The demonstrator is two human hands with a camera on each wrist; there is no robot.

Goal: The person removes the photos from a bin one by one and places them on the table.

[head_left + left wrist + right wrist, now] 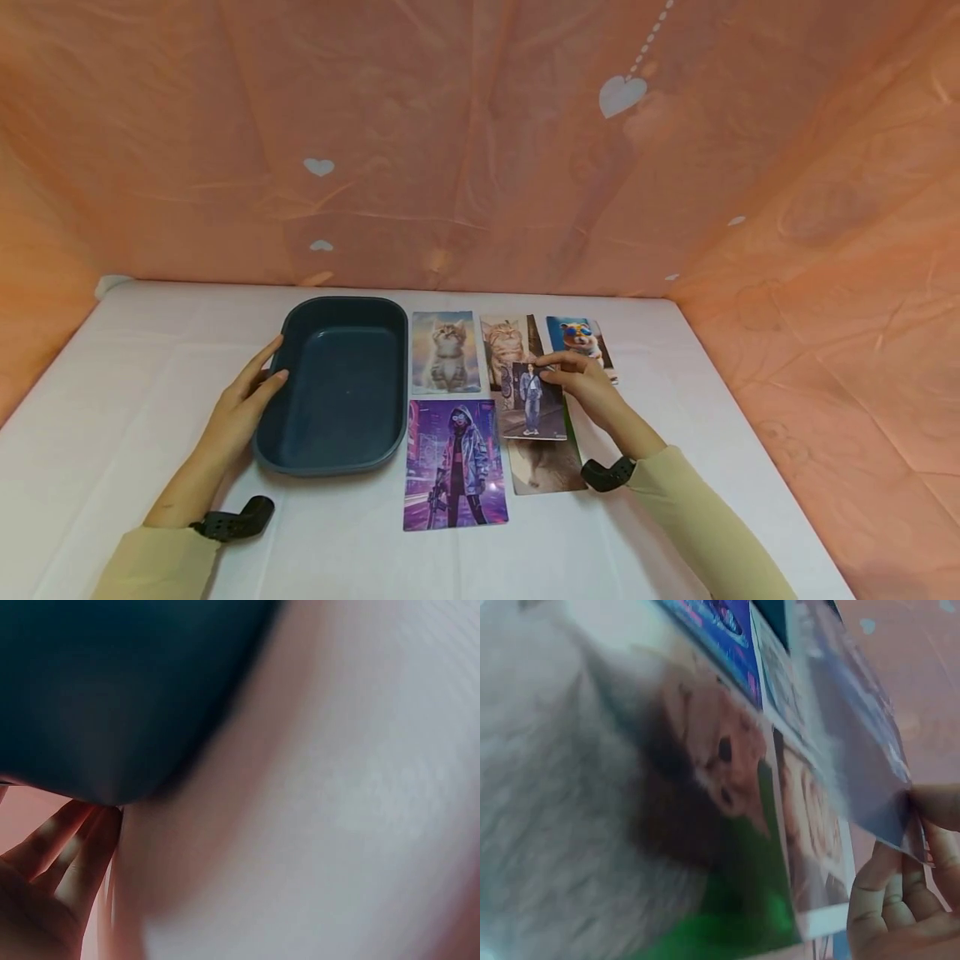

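**Photo lifted at right, tray steadied at left**

Photo of a standing figure sits at centre right of the head view, raised off the surface by its top edge, pinched between thumb and fingers of the right hand so it clears the cat pictures beneath. The left hand rests with fingers nearly straight against the left rim of the dark tray, probably bracing it; the left wrist view is too blurred to confirm contact.
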